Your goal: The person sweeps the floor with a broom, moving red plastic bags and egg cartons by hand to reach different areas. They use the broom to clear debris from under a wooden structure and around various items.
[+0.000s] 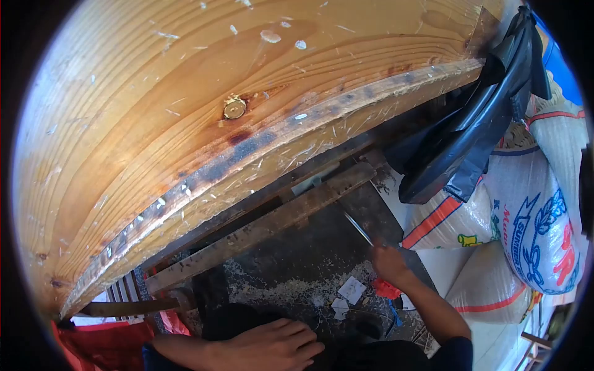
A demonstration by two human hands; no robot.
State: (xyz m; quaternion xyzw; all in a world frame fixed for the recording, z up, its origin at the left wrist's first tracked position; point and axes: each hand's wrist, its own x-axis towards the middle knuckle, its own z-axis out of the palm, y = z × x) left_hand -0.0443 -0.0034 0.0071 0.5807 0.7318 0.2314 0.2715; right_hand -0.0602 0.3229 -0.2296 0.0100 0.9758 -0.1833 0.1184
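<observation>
My left hand (272, 345) rests palm down on my dark-clothed lap, fingers lying loosely flat, with nothing in it. Low on the right, my right hand (388, 266) is closed around a thin, shiny metal tool (357, 229) that points up and left, over the dark floor. Whether it is a blade or a rod I cannot make out, and its handle is hidden in the fist. A crumpled red thing (386, 289) lies just under that hand.
A wooden tabletop (185, 68) strewn with pale flakes fills the upper view, with a wooden crossbar (266, 229) below it. A black plastic bag (461, 145) hangs at its right end, near several printed sacks (526, 216). Paper scraps (352, 290) and shavings litter the floor.
</observation>
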